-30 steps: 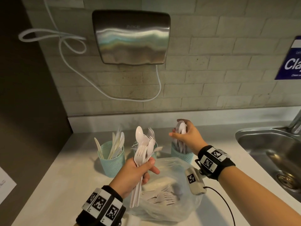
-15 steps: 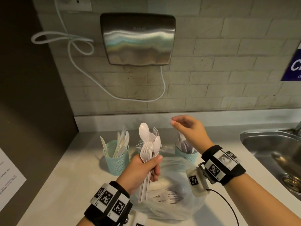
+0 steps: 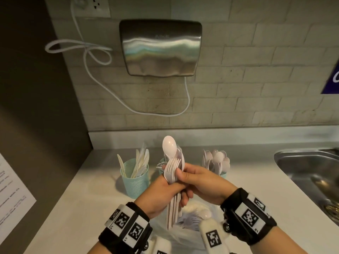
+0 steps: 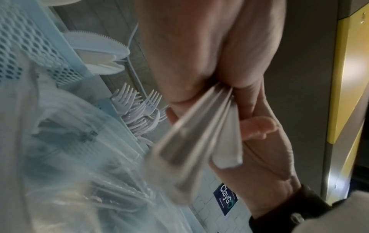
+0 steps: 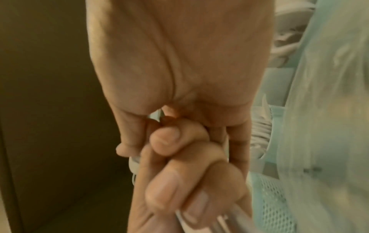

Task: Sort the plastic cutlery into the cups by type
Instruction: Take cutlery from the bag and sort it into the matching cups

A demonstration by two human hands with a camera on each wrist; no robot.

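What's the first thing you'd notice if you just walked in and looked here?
Both hands meet in the middle, the left hand holding a bunch of white plastic forks and spoons and the right hand pinching at it. Behind stand three teal mesh cups, and a shiny metal hand dryer hangs on the wall.

A pale countertop runs along the tiled wall, with a steel sink set into its right end. On it stand three teal mesh cups in a row: the left cup holds knives, the middle cup forks, the right cup spoons. A clear plastic bag of cutlery lies on the near edge.
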